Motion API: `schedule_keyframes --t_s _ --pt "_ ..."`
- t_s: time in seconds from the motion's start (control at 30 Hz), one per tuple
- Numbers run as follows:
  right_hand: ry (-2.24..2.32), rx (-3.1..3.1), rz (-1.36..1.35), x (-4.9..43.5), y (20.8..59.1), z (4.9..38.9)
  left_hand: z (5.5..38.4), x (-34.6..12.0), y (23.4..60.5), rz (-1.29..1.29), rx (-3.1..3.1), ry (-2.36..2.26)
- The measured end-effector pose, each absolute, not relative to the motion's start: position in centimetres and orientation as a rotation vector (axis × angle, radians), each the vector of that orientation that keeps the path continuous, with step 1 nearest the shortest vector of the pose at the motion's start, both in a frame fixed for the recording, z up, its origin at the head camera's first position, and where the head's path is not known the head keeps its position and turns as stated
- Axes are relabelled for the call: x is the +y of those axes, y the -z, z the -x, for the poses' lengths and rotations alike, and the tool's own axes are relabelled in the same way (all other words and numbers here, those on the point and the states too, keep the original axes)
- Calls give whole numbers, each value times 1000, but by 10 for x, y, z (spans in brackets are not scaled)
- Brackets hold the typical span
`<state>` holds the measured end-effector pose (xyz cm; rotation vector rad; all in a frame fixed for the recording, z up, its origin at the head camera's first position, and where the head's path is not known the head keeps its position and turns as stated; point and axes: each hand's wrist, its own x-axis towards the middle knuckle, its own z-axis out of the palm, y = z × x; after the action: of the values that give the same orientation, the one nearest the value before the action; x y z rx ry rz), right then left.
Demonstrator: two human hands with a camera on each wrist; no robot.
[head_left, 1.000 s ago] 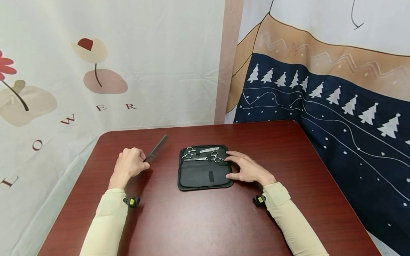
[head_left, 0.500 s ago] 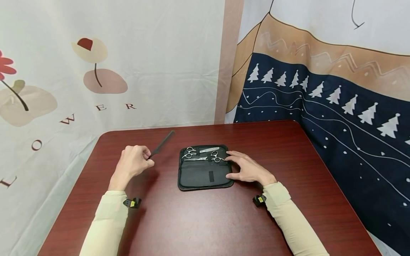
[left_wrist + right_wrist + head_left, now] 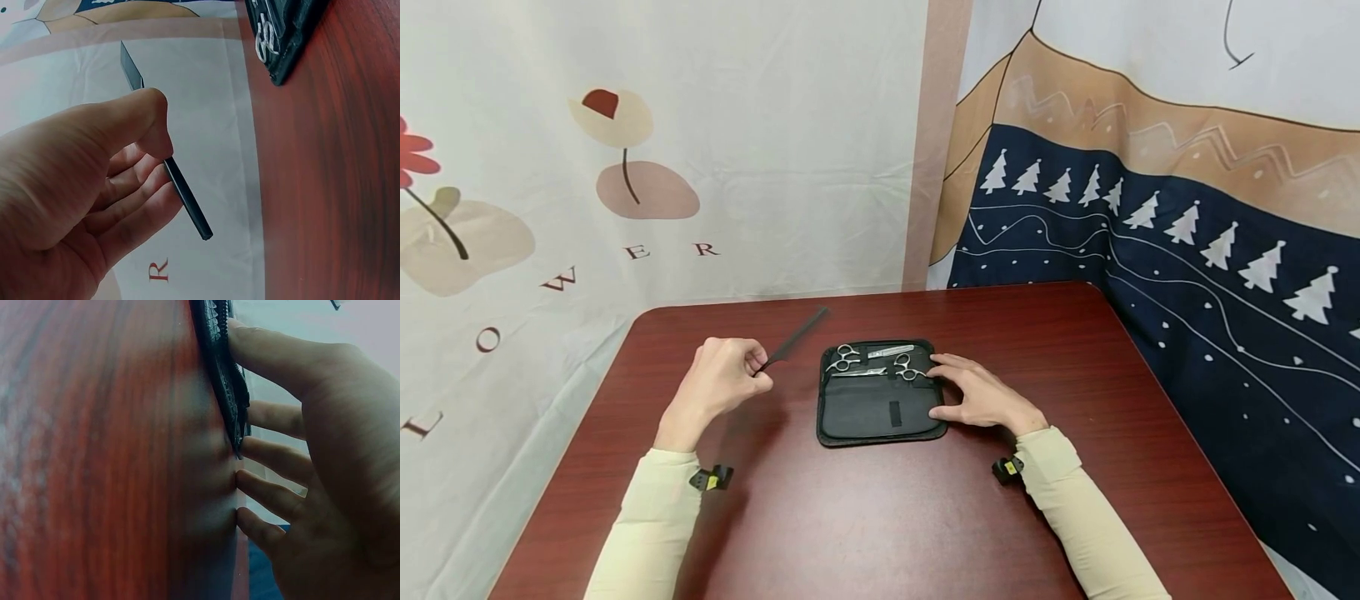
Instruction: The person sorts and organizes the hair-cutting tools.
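Between thumb and fingers, my left hand (image 3: 715, 379) pinches a thin black comb (image 3: 797, 335), which slants up and away to the right above the table. Its narrow dark handle (image 3: 189, 197) sticks out below the thumb in the left wrist view. A black zip case (image 3: 856, 414) lies flat and unfolded in the middle of the table. Two pairs of silver scissors, one upper left (image 3: 844, 361) and one further right (image 3: 906, 371), are tucked in its far half. My right hand (image 3: 981, 396) has spread fingers, with thumb and fingertips touching the case's right edge.
The dark red wooden table (image 3: 865, 517) has rounded far corners. Printed cloth hangs behind it, a pale sheet (image 3: 805, 150) on the left and a navy one with white trees (image 3: 1180, 308) on the right. Small black cameras sit on both wrists.
My left hand has moved right with the comb, and the comb's far end has shifted right and slightly up. The right hand and the case stay where they were.
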<state>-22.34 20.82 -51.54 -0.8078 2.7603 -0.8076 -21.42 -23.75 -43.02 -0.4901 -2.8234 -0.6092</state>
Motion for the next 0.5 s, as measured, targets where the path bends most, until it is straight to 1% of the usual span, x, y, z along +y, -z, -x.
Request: schedule_keyframes --t_s 0.5 --pt "810 2759 807 209 516 223 211 -221 436 614 -2824 605"
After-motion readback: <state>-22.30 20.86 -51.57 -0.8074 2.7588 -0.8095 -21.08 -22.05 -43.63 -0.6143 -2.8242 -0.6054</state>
